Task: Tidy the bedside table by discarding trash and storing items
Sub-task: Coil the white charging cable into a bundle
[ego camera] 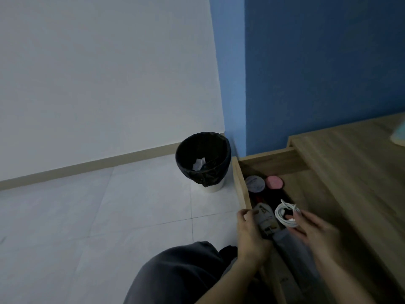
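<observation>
An open wooden drawer (241, 183) of the bedside table (341, 163) holds a grey round tin (254, 183), a pink round lid (274, 182) and dark items. My left hand (252, 233) grips a grey packet (266, 218) at the drawer's front left corner. Over the drawer, my right hand (315, 231) pinches a coiled white cable (286, 216). The drawer's front part is hidden by my hands.
A white bin with a black liner (203, 161) stands on the tiled floor beside the drawer, with white paper inside. A pale blue object (398, 137) lies at the table's right edge. My knee in dark trousers (182, 273) is at the bottom.
</observation>
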